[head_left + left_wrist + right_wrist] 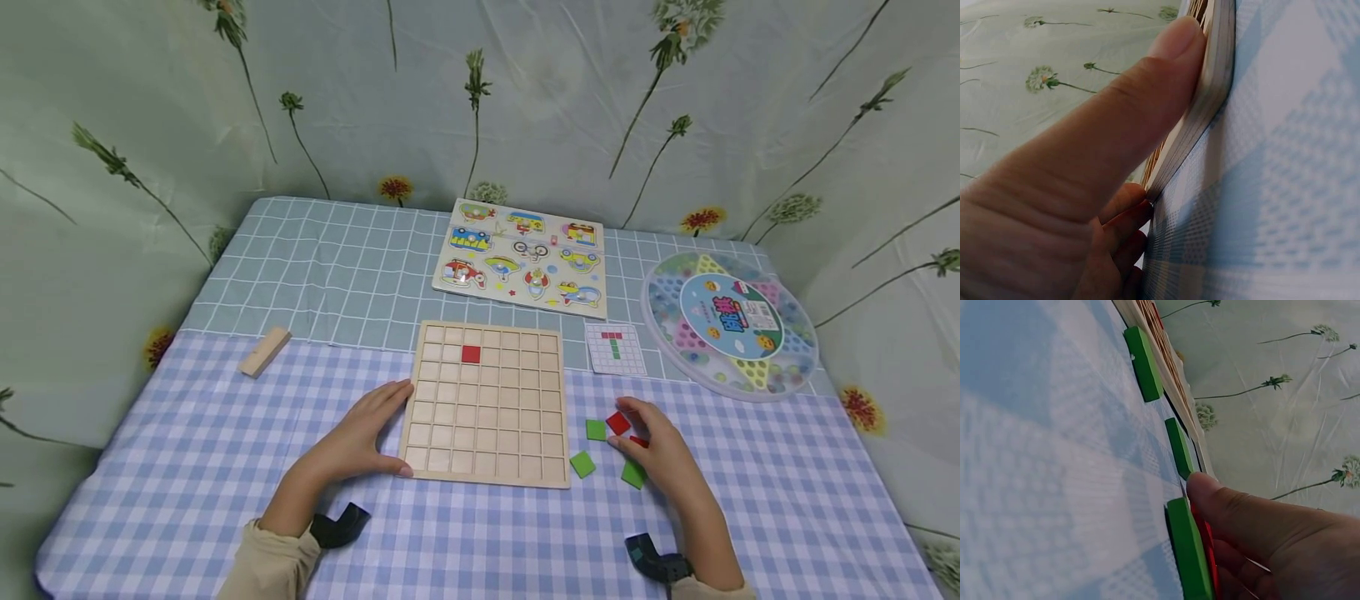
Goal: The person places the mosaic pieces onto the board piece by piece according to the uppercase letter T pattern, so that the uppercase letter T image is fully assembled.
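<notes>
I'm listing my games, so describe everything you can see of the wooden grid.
The grid is pale, wooden-looking and roughly square, with a rim and thin lines dividing its face into square cells. Its edge looks layered, like plywood. It lies flat, mostly on the checked cloth. One red tile sits in the second row from the far edge, third from the left; other cells are bare. The left hand touches its left edge.
</notes>
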Tool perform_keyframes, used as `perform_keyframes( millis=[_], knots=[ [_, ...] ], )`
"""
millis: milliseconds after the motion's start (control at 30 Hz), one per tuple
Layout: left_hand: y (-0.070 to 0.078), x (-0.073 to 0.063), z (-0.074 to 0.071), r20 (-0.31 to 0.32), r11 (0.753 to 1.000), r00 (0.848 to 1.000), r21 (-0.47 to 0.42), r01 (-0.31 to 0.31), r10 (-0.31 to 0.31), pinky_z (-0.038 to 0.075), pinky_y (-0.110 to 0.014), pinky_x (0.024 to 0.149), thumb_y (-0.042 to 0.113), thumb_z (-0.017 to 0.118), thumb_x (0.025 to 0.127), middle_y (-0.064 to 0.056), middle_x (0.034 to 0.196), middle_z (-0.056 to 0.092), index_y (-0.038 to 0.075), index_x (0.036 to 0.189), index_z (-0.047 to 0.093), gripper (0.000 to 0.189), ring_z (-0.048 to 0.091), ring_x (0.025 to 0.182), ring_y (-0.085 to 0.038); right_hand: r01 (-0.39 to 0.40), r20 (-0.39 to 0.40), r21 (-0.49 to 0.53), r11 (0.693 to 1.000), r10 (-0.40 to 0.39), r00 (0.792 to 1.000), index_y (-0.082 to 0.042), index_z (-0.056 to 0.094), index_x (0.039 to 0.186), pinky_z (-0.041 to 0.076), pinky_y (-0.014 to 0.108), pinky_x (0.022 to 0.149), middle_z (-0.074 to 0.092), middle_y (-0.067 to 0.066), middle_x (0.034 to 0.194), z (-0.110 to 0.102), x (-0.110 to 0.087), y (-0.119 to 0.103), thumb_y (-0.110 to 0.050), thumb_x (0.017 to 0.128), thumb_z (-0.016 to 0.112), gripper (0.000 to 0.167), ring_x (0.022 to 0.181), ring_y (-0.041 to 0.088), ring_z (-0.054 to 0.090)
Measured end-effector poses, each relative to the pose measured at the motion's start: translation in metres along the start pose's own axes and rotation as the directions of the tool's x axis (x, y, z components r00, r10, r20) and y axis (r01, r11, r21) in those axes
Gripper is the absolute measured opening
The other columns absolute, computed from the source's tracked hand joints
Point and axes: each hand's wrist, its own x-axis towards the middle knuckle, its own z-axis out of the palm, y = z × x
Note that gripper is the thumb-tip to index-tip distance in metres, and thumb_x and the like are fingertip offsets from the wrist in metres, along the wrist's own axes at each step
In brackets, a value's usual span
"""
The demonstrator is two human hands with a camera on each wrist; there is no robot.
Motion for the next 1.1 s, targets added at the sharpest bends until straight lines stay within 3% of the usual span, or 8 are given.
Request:
perform_keyframes(
  millis=[467, 833, 1100],
  knots=[
    [-0.0004, -0.0004, -0.0002, -0.004, 1.0, 1.0, -0.005, -0.008, 0.008, 0.018, -0.05, 0.102, 0.062, 0.072, 0.056, -0.013, 0.144, 0.023, 0.005, 0.143, 0.023, 0.115, 0.018, 0.131, -0.031, 0.017, -0.047, -0.105, 0.994, -0.022, 0.999, 0.001, 0.053, 0.118, 0.04, 0.049, 0.089, 0.046, 0.02, 0.115, -0.0006, -0.0003, 0.0016, -0.017, 0.078, 0.071, 0.047, 0.101, 0.032, 0.043],
    [0.0004, -0.0001, 0.0, -0.018, 1.0, 1.0, 0.008, -0.023, 0.023, 0.019, -0.053, 0.101, 0.059, 0.073, 0.057, -0.015, 0.144, 0.024, 0.004, 0.142, 0.024, 0.112, 0.019, 0.13, -0.034, 0.018, -0.076, -0.111, 0.994, -0.026, 0.997, 0.002, 0.057, 0.106, 0.044, 0.043, 0.08, 0.049, 0.017, 0.104, 0.0009, 0.001, 0.0012, -0.012, 0.077, 0.071, 0.035, 0.089, 0.027, 0.045],
    [0.0009, -0.0006, 0.0012, -0.03, 1.0, 0.999, 0.001, -0.024, 0.024, 0.02, -0.053, 0.1, 0.058, 0.074, 0.057, -0.015, 0.143, 0.025, 0.004, 0.142, 0.025, 0.112, 0.02, 0.13, -0.034, -0.013, -0.09, -0.059, 0.998, 0.008, 0.996, 0.0, 0.055, 0.113, 0.044, 0.046, 0.083, 0.052, 0.018, 0.108, -0.0027, -0.0035, -0.0042, -0.018, 0.081, 0.067, 0.038, 0.095, 0.029, 0.049]
  ],
)
